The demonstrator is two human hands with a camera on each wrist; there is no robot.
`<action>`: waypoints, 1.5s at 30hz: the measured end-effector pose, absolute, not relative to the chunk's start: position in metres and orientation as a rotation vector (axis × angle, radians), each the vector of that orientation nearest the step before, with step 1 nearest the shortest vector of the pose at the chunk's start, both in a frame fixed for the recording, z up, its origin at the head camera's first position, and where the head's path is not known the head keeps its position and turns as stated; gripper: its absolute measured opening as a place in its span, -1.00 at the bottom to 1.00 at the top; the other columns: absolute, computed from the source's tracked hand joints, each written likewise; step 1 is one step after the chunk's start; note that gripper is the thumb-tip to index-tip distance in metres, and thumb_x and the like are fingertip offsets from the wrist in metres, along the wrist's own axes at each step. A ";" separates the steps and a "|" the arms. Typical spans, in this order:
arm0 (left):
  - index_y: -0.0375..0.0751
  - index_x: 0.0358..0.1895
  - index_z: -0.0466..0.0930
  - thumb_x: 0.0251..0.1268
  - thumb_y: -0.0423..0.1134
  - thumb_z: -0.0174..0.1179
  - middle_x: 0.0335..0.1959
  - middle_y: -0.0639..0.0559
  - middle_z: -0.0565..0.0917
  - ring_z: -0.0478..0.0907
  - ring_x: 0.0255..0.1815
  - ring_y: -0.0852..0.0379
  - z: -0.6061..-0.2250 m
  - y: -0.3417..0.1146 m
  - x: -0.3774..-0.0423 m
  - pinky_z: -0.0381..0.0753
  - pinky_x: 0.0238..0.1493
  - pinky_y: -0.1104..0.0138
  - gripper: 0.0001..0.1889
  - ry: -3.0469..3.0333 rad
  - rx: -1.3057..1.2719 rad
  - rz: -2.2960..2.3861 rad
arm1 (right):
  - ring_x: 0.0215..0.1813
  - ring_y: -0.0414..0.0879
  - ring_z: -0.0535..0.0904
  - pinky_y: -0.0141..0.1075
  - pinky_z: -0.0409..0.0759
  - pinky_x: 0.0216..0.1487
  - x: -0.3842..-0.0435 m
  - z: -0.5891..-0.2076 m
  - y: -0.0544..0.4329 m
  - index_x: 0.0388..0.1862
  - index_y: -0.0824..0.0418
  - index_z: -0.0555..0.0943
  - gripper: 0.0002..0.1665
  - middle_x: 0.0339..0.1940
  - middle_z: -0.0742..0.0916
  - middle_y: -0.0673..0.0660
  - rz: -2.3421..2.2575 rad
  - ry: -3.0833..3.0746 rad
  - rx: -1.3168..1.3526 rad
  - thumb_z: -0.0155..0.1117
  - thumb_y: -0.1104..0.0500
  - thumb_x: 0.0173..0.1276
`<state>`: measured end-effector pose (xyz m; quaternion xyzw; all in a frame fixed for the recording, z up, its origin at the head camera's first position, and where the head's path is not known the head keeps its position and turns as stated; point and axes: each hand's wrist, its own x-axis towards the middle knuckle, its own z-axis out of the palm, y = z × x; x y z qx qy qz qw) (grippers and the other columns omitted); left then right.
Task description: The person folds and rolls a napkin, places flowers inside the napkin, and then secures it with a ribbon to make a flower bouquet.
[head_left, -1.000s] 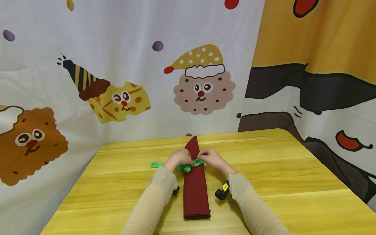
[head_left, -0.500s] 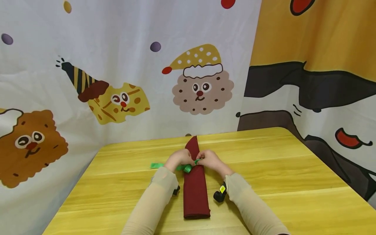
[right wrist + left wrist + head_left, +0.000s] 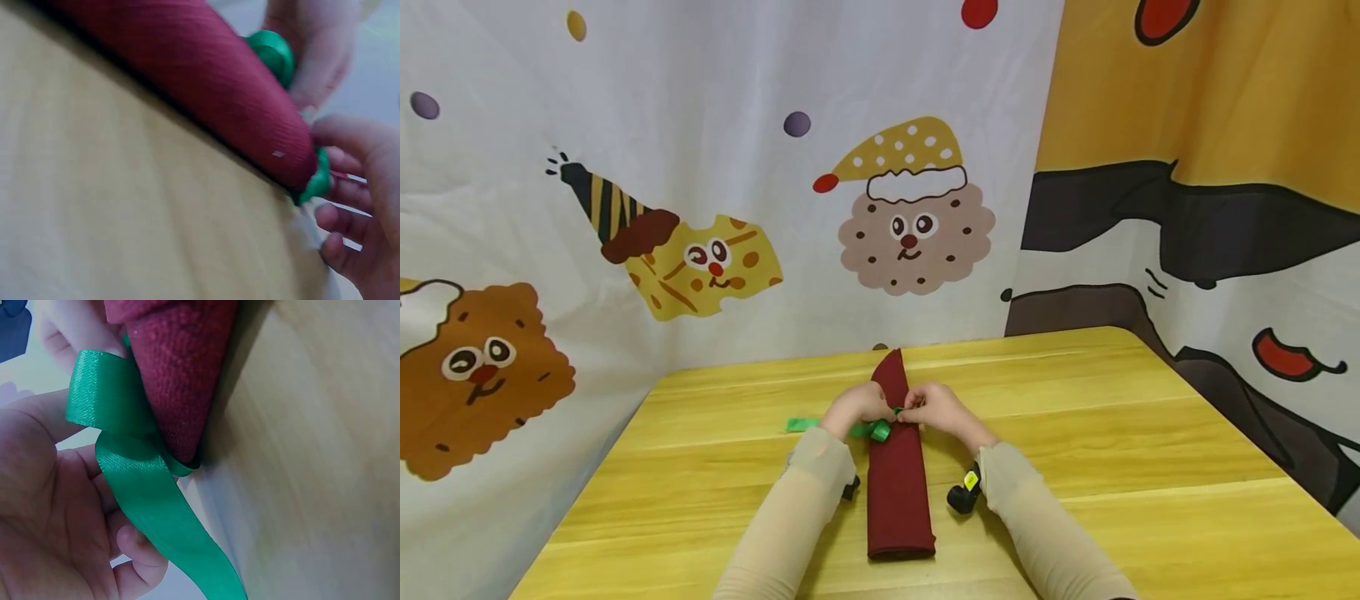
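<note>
A dark red folded cloth napkin lies lengthwise on the table, pointed at its far end. Round its upper part runs a green satin ribbon, with a loop on the left and a tail lying off to that side. My left hand pinches the ribbon over the napkin; in the left wrist view the green loop stands out beside its fingers. From the other side, my right hand pinches the ribbon at the middle, fingertips close to the left ones. Fingers partly hide the crossing of the ribbon.
The wooden table extends on both sides of the napkin. Behind it hangs a white curtain printed with cartoon biscuits and cheese. A black wrist camera hangs below the right sleeve, near the tabletop.
My right hand has shifted left over the napkin, closer to my left hand, and covers more of the ribbon. The left hand has stayed nearly in place.
</note>
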<state>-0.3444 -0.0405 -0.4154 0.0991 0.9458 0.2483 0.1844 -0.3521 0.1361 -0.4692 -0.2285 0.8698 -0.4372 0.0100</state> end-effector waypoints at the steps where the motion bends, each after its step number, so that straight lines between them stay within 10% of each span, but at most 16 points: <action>1: -0.03 -0.84 0.13 0.29 -0.23 0.26 -0.85 0.14 0.06 -0.07 -0.81 0.22 -0.416 -0.041 -0.345 0.11 -0.67 0.34 -0.41 2.664 0.279 0.703 | -0.55 -0.20 0.45 -0.35 0.44 -0.46 -0.353 -0.469 0.139 -0.49 0.15 0.67 -0.88 -0.54 0.66 -0.05 -1.373 2.693 -0.728 0.36 0.18 0.24; 14: -0.03 -0.84 0.14 0.28 -0.22 0.28 -0.84 0.13 0.07 -0.06 -0.81 0.21 -0.418 -0.039 -0.345 0.09 -0.69 0.36 -0.42 2.666 0.281 0.691 | -0.35 -0.17 0.54 -0.29 0.52 -0.30 -0.359 -0.474 0.141 -0.22 0.24 0.74 -0.84 -0.39 0.69 -0.01 -1.325 2.714 -0.690 0.30 0.34 0.23; 45: -0.06 -0.83 0.18 0.31 -0.18 0.26 -0.84 0.13 0.11 -0.03 -0.80 0.22 -0.417 -0.044 -0.344 0.10 -0.68 0.36 -0.43 2.653 0.349 0.722 | -0.31 -0.12 0.50 -0.26 0.48 -0.24 -0.355 -0.474 0.137 -0.31 0.26 0.67 -0.89 -0.34 0.67 0.05 -1.390 2.748 -0.494 0.21 0.28 0.39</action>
